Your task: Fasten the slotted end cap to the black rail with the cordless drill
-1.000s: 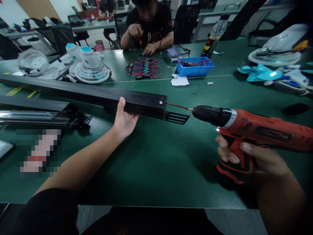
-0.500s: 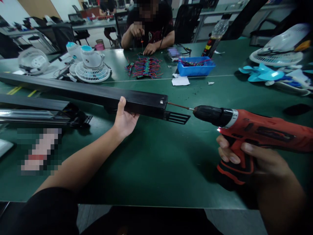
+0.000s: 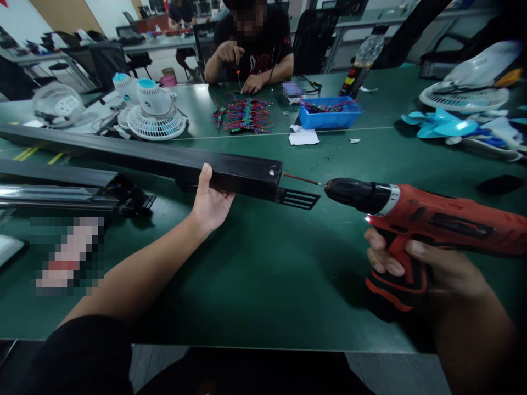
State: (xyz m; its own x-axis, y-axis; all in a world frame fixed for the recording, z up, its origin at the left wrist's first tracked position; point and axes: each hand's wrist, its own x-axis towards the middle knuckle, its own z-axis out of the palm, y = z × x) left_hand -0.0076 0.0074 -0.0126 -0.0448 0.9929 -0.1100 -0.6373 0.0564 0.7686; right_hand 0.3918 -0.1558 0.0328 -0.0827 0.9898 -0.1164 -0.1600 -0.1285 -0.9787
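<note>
My left hand [image 3: 212,203] grips a long black rectangular tube [image 3: 242,170] from below, its thumb up against the near side. The tube stretches off to the left edge of view. A slotted black bracket [image 3: 300,198] sticks out under its right end. My right hand [image 3: 436,269] is wrapped round the handle of a red and black cordless drill [image 3: 444,216], whose small light glows. From the drill's chuck a long thin bit [image 3: 302,179] reaches the tube's end face; the exact contact point is too small to tell.
More black tubes [image 3: 61,192] lie at left on the green table [image 3: 255,285]. Fan parts [image 3: 156,123] stand back left, blue fan blades [image 3: 444,123] at right. Wired circuit boards [image 3: 247,114], a blue bin [image 3: 329,116] and a bottle [image 3: 362,60] are beyond. A person [image 3: 255,49] sits opposite holding a screwdriver.
Both hands, the tube and the drill keep practically the same places. The view has shifted very slightly.
</note>
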